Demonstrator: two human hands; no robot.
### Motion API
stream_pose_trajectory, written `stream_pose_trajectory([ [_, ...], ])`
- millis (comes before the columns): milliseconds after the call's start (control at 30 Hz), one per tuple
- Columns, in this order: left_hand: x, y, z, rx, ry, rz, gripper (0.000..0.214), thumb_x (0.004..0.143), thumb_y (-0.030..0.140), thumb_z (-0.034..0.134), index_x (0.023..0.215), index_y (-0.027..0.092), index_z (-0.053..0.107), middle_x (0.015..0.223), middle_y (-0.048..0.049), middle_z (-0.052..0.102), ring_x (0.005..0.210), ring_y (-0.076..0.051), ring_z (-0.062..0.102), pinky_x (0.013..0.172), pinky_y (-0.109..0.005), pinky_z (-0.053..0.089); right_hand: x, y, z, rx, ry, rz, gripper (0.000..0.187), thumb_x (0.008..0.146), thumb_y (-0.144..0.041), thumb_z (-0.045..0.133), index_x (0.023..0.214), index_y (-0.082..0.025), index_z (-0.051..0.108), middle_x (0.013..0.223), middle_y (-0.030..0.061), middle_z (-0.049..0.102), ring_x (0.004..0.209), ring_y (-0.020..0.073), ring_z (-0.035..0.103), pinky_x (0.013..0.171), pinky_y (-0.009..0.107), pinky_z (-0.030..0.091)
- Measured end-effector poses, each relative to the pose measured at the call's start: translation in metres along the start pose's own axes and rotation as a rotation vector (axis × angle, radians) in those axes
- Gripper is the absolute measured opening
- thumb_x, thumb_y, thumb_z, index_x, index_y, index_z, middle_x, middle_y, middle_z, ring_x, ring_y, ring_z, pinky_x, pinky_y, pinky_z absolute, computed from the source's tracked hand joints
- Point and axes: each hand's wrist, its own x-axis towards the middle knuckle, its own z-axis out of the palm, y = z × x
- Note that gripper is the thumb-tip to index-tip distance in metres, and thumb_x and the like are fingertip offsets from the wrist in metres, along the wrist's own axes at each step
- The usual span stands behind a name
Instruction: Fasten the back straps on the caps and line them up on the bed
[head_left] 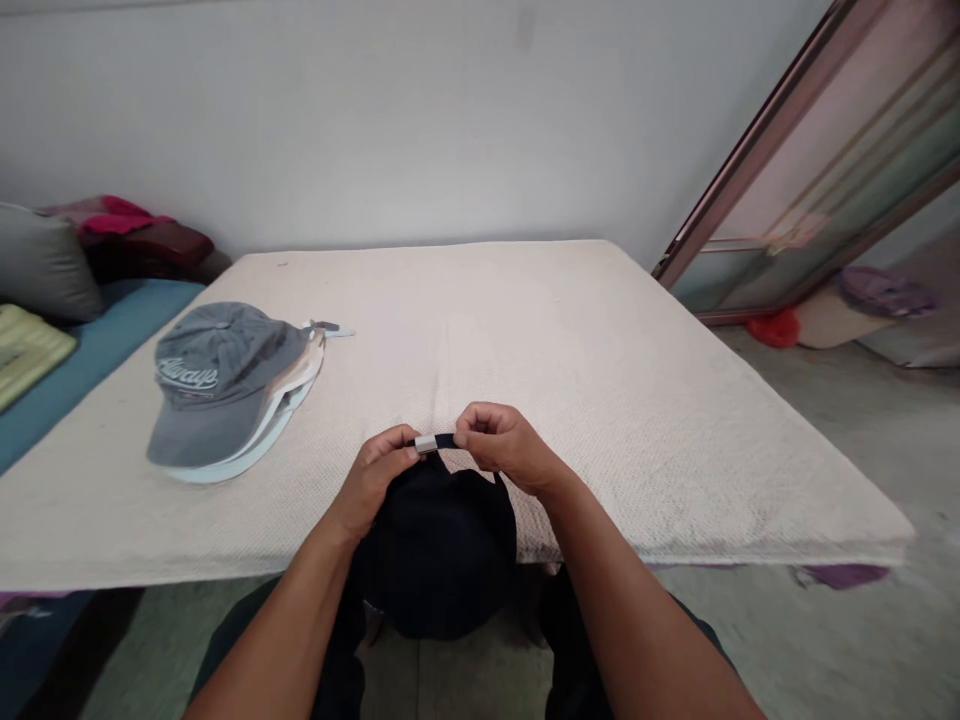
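A dark navy cap (439, 545) hangs over the near edge of the cream-covered table (570, 400), its back strap turned up toward me. My left hand (375, 480) pinches the strap beside its small silver buckle (426, 444). My right hand (502, 445) pinches the dark strap end just right of the buckle. Both hands have their fingers closed on the strap. A stack of caps (225, 390) with a grey one on top, lettered on the front, lies on the table to the left, apart from my hands.
A blue mattress with a grey cushion (45, 265), a green cloth and red-pink fabric (127, 225) lies at the far left. A framed panel (817, 170) leans against the wall at right, with a red object (776, 328) and purple cloth on the concrete floor.
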Motion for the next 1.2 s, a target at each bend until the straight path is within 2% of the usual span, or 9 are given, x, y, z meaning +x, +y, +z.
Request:
stream_pose_trajectory([
  [133,0.0,0.0,0.001,0.102,0.032,-0.02,0.016,0.077,0.032,0.065,0.077,0.018,0.057,0.059,0.0055,0.048,0.049,-0.008,0.039,0.047,-0.019,0.028,0.0,-0.003,0.001,-0.196,0.098,-0.038,0.008,0.073,-0.017,0.062,0.068,-0.017,0.055,0.056,-0.0062,0.044,0.048,0.0056,0.037,0.042,0.018,0.026],
  [233,0.0,0.002,0.004,0.135,0.053,-0.008,0.021,0.074,0.034,0.069,0.076,0.018,0.055,0.061,0.006,0.048,0.05,-0.008,0.04,0.048,-0.019,0.029,0.001,-0.003,0.002,-0.197,0.124,-0.02,0.008,0.073,-0.018,0.062,0.069,-0.017,0.055,0.055,-0.0063,0.044,0.046,0.0058,0.037,0.041,0.019,0.026],
  [400,-0.001,0.004,0.009,0.121,0.082,0.007,0.026,0.068,0.032,0.075,0.079,0.02,0.055,0.065,0.0064,0.05,0.053,-0.008,0.043,0.049,-0.019,0.031,0.002,0.0,0.002,-0.038,0.027,-0.007,0.013,0.076,-0.028,0.065,0.074,-0.018,0.056,0.054,-0.007,0.042,0.043,0.0055,0.034,0.038,0.019,0.024],
  [600,-0.003,0.004,0.01,0.012,0.058,-0.033,0.025,0.069,0.028,0.075,0.085,0.021,0.057,0.072,0.0054,0.057,0.056,-0.008,0.049,0.053,-0.019,0.036,0.002,0.002,0.002,0.136,-0.083,0.006,0.021,0.075,-0.032,0.07,0.086,-0.018,0.058,0.055,-0.0082,0.041,0.043,0.0046,0.032,0.039,0.018,0.024],
  [867,-0.004,0.002,0.008,-0.117,0.018,-0.026,0.03,0.067,0.025,0.077,0.093,0.022,0.063,0.092,0.0014,0.062,0.067,-0.011,0.058,0.061,-0.021,0.044,0.003,0.005,-0.002,0.293,-0.113,0.0,0.024,0.075,-0.031,0.071,0.09,-0.019,0.057,0.056,-0.0082,0.044,0.045,0.0046,0.035,0.044,0.019,0.026],
  [933,-0.003,0.001,0.007,-0.138,0.006,-0.034,0.031,0.067,0.024,0.077,0.095,0.023,0.064,0.09,0.0011,0.063,0.068,-0.011,0.059,0.063,-0.022,0.045,0.003,0.006,-0.002,0.319,-0.132,-0.003,0.024,0.074,-0.03,0.072,0.089,-0.019,0.058,0.057,-0.0077,0.046,0.045,0.0046,0.036,0.044,0.019,0.027],
  [1067,-0.003,-0.001,0.004,-0.183,0.012,-0.055,0.026,0.07,0.024,0.075,0.094,0.023,0.065,0.074,0.003,0.062,0.06,-0.009,0.055,0.056,-0.019,0.041,0.003,0.007,0.0,0.393,-0.176,-0.003,0.021,0.075,-0.027,0.072,0.09,-0.019,0.058,0.057,-0.0082,0.045,0.045,0.004,0.035,0.044,0.019,0.026],
  [1200,-0.002,0.0,0.006,-0.11,0.003,-0.057,0.031,0.066,0.025,0.077,0.094,0.021,0.064,0.074,0.0018,0.062,0.06,-0.011,0.055,0.056,-0.021,0.04,0.002,0.006,0.002,0.377,-0.226,0.003,0.023,0.074,-0.028,0.072,0.09,-0.019,0.059,0.058,-0.0075,0.047,0.045,0.0042,0.036,0.042,0.019,0.027],
])
